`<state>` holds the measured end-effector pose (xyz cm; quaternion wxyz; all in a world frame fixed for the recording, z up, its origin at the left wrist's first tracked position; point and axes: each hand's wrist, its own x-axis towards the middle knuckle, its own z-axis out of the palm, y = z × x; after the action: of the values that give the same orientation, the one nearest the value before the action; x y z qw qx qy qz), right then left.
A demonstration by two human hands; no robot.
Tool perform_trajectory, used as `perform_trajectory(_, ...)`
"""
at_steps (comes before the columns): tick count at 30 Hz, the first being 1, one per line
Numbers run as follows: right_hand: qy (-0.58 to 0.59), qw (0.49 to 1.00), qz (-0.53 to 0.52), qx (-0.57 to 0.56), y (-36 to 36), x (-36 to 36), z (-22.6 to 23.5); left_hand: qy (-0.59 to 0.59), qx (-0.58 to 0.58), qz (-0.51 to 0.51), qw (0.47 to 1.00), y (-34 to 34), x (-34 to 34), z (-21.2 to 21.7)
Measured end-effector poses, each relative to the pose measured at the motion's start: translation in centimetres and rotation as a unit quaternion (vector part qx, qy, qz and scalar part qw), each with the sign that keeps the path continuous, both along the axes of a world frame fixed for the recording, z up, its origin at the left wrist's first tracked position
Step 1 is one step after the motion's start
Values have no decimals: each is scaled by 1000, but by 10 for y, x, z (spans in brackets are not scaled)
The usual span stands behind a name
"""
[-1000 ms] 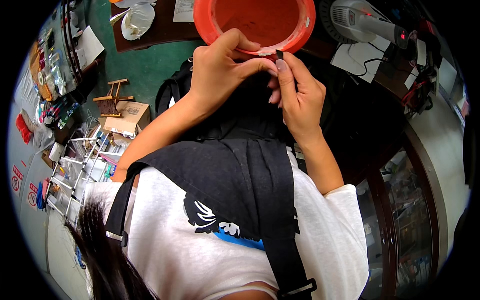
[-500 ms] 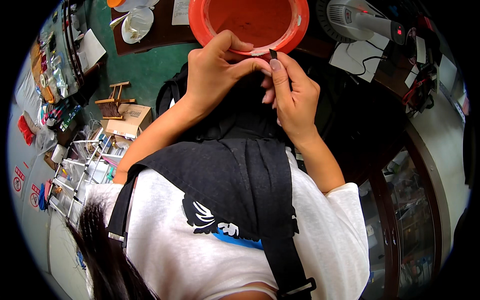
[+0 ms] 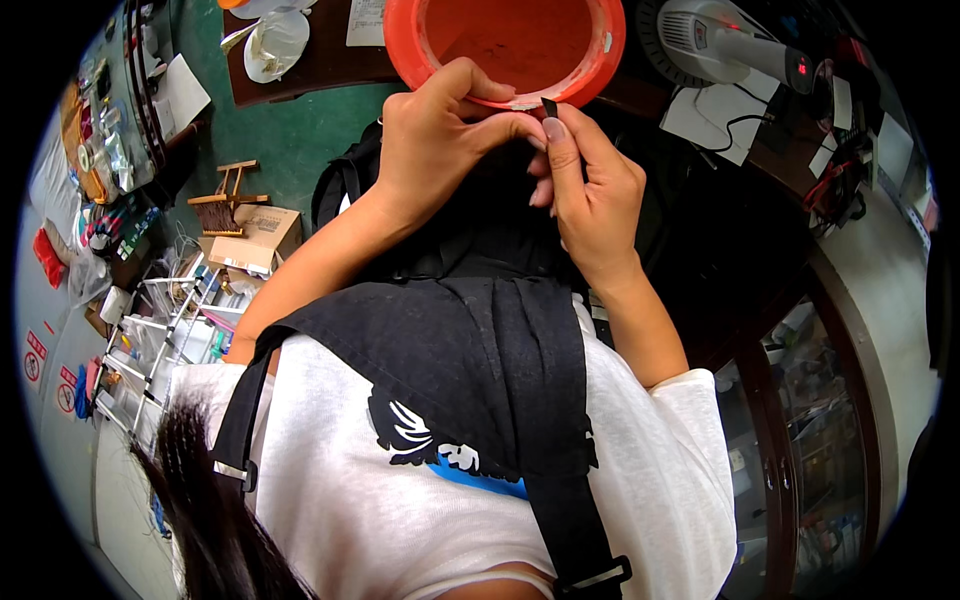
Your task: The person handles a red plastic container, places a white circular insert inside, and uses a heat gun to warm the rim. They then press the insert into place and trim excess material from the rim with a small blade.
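A round red-orange dish-like piece (image 3: 406,45) with a broad rim lies before me at the top of the view, its inside darker red and streaky. A pale, scraped-looking patch (image 3: 523,103) marks its near rim. My left hand (image 3: 425,145) is closed on that near rim, fingers on top and thumb bent toward my other hand. Between the thumb and forefinger of my right hand (image 3: 592,190) is a small flat black blade-like strip (image 3: 549,107), its tip at the rim beside the pale patch. The rest of the strip is hidden by the fingers.
A white handheld device (image 3: 735,50) with a lit red display stands at the upper right near papers (image 3: 712,125) and cables. To the left are a cardboard box (image 3: 265,235), a brush-like wooden frame (image 3: 230,197) and a white rack (image 3: 165,320). Glass-doored cabinets (image 3: 815,430) stand at the right.
Both hands and the red piece have shifted very slightly right in the picture. The holds on the rim and the black strip look the same.
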<state>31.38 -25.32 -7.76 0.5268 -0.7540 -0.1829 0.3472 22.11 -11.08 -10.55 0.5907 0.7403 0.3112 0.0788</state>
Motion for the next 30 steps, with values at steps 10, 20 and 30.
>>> perform_trajectory(10, -32, 999, 9, -13, 3, 1, 4, -1, -6, 4, 1000, 0, 0, -1)
perform_trajectory(20, 25, 999, 23, -13, 4, 3, 9, -5, -24, -3, 1000, 1, -2, -4)
perform_trajectory(30, 4, 1000, 14, -16, 6, -2, 7, -7, 11, -14, 1000, 3, -1, -4)
